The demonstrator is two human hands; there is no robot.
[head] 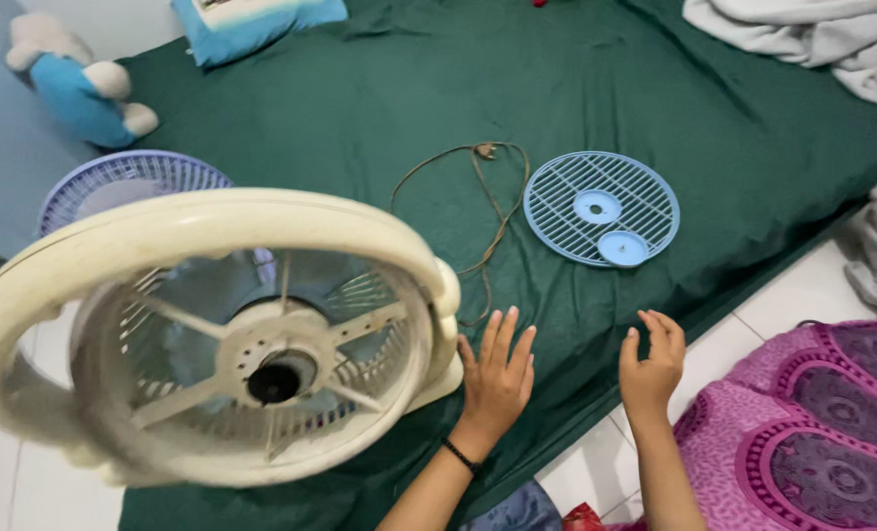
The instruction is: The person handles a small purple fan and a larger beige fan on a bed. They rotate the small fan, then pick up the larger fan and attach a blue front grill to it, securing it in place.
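A cream round fan body stands at the near left on a dark green sheet, its front grille off and the hub showing. My left hand lies flat on the sheet just right of the fan's base, fingers apart, holding nothing. My right hand hovers near the sheet's edge, fingers loosely curled, empty. A blue round grille with a small blue cap on it lies flat on the sheet beyond my hands. A brownish cord loops from the fan toward the grille.
A purple fan grille sits behind the cream fan. A blue and white plush toy and a blue pillow lie at the back left. A grey blanket is at the right, a pink patterned mat on white floor tiles.
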